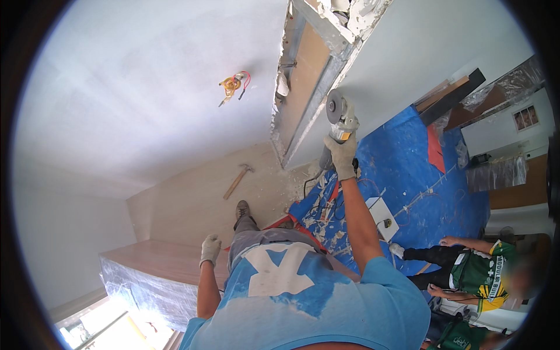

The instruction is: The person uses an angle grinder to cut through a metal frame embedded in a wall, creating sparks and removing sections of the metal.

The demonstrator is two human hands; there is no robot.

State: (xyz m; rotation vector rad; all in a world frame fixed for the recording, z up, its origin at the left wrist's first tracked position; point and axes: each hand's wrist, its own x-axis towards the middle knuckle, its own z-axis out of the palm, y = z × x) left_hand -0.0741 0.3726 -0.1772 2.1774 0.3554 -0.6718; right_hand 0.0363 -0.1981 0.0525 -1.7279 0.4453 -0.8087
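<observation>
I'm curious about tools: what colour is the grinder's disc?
The disc is dark grey, showing best in the head view.

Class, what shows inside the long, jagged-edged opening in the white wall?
A flat tan panel, a grey metal-looking strip and a whitish lump. Anything behind the panel is covered and cannot be seen.

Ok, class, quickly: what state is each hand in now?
Left hand: loosely closed, nothing visible in it.
Right hand: closed, holding the grinder.
</observation>
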